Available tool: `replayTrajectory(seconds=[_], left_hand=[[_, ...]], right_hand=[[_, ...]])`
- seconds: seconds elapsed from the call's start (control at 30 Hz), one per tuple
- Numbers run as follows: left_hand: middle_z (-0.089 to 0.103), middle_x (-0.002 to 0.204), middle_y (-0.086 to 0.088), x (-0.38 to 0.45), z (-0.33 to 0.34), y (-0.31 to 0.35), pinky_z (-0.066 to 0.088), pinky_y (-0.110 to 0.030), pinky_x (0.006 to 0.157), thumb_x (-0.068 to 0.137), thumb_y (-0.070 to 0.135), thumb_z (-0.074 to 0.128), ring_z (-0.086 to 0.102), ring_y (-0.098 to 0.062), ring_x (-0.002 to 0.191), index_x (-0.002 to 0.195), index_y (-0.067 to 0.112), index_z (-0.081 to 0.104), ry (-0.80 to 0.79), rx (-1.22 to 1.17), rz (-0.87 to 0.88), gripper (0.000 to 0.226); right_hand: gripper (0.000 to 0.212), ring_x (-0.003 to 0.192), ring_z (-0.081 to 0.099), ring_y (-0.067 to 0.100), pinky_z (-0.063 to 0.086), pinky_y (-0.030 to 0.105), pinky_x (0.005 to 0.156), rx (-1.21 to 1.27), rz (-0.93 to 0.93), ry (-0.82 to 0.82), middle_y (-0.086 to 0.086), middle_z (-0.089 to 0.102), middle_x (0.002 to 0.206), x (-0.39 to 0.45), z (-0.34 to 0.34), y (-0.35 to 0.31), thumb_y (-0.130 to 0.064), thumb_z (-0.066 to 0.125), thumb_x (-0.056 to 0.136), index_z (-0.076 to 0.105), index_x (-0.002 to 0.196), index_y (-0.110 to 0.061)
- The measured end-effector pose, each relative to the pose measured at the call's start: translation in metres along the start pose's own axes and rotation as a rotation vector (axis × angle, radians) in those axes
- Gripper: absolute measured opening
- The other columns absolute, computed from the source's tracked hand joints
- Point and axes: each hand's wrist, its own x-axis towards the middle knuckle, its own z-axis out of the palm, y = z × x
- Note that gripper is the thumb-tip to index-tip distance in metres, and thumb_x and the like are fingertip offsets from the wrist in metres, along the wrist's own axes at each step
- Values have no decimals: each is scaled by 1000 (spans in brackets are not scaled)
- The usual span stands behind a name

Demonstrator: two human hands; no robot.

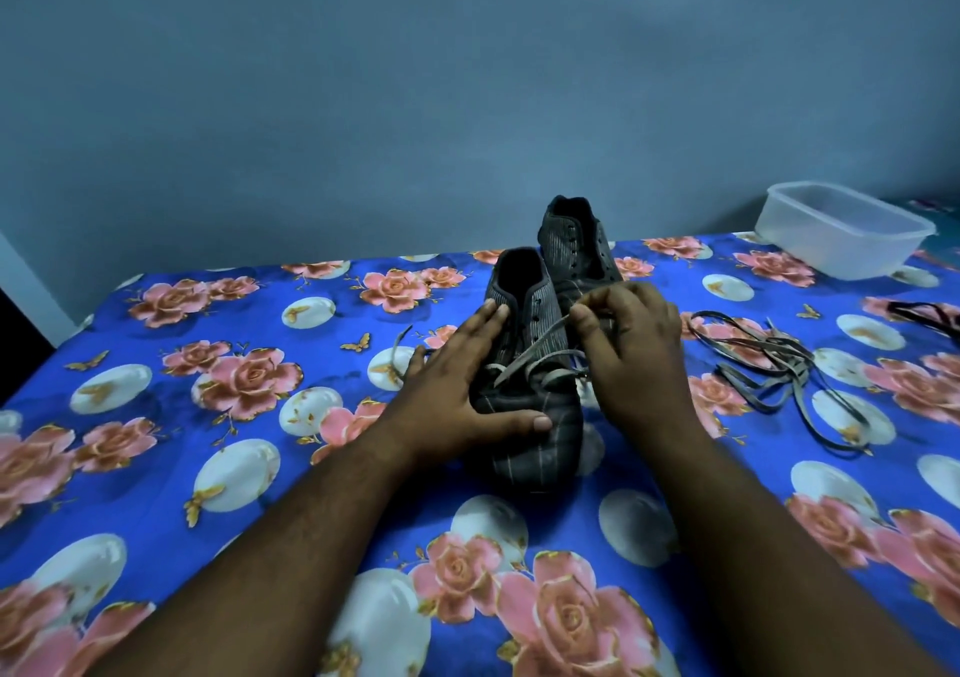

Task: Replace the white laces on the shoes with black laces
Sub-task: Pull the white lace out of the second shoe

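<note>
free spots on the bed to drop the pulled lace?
Widest bare cloth: left of the near shoe and left hand. Also the strip between the forearms. Right side is crowded: a loose lace pile beside the right hand, the plastic container at the far corner, dark laces at the edge.

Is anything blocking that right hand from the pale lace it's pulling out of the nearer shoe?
Nothing visible does. The right hand already pinches the white lace above the near shoe, while the left hand rests flat on that shoe's side, clear of the lace's path.
</note>
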Motion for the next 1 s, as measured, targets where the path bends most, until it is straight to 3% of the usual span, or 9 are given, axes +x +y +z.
replayTrajectory(seconds=[0.1, 0.2, 0.27, 0.43, 0.53, 0.63, 0.73, 0.87, 1.0], left_hand=[[0, 164, 32, 0, 0, 1, 9, -56, 124, 57, 87, 61, 1, 14, 148, 156, 50, 7, -5, 6, 0, 119], [1, 164, 30, 0, -1, 1, 10, -57, 123, 57, 85, 61, 2, 14, 148, 157, 48, 9, -1, 3, 0, 119], [1, 164, 30, -1, -1, 2, 9, -57, 123, 57, 85, 61, 2, 14, 148, 157, 48, 9, -3, 1, 0, 118], [2, 165, 28, 0, -2, 3, 10, -55, 124, 57, 85, 60, 2, 13, 149, 158, 44, 10, -3, 13, 4, 120], [4, 165, 27, 0, -2, 4, 10, -55, 124, 56, 86, 61, 3, 13, 148, 159, 43, 12, -2, 7, -1, 122], [3, 164, 29, -2, -3, 5, 9, -55, 124, 55, 86, 61, 3, 12, 148, 158, 46, 11, -7, 3, -1, 122], [1, 163, 32, -3, -3, 7, 6, -55, 125, 54, 86, 61, 3, 13, 148, 157, 48, 9, -16, -1, -13, 121], [3, 163, 32, -2, -3, 6, 8, -55, 125, 55, 86, 63, 4, 16, 146, 157, 49, 11, -3, -13, -7, 120], [4, 165, 29, -2, -3, 4, 10, -55, 124, 55, 85, 63, 5, 11, 149, 157, 46, 11, -3, -9, 2, 121]], right_hand=[[27, 123, 46, 23, 32, 37, 99, -94, -191, -47, -6, 54, 128, -5, -2, -11, -50, 59, 93, 68, 115, -36], [38, 133, 39, 24, 30, 45, 107, -200, -352, -244, -6, 51, 137, -11, 0, -18, -64, 58, 85, 70, 114, -43], [30, 133, 39, 26, 32, 51, 107, -211, -356, -312, -6, 54, 135, -13, 2, -19, -60, 65, 83, 75, 104, -42], [19, 127, 44, 27, 36, 53, 102, -137, -368, -271, -8, 61, 118, -15, 4, -20, -50, 70, 84, 77, 88, -33], [15, 117, 51, 26, 41, 52, 98, 1, -341, -170, -4, 62, 109, -11, 4, -22, -39, 69, 87, 76, 89, -26], [8, 95, 57, 16, 46, 43, 87, 260, -257, 94, -3, 61, 92, 1, -5, -18, -26, 66, 94, 69, 88, -20], [7, 96, 59, 25, 47, 48, 90, 310, -80, 253, 3, 62, 96, 8, -15, -6, -31, 61, 97, 63, 94, -24], [24, 118, 49, 29, 38, 45, 100, -11, 28, 106, 3, 58, 120, 4, -10, 0, -46, 62, 93, 69, 105, -26], [42, 130, 40, 22, 31, 39, 101, -141, -245, -86, -7, 52, 134, -6, -5, -15, -65, 61, 83, 69, 119, -43]])
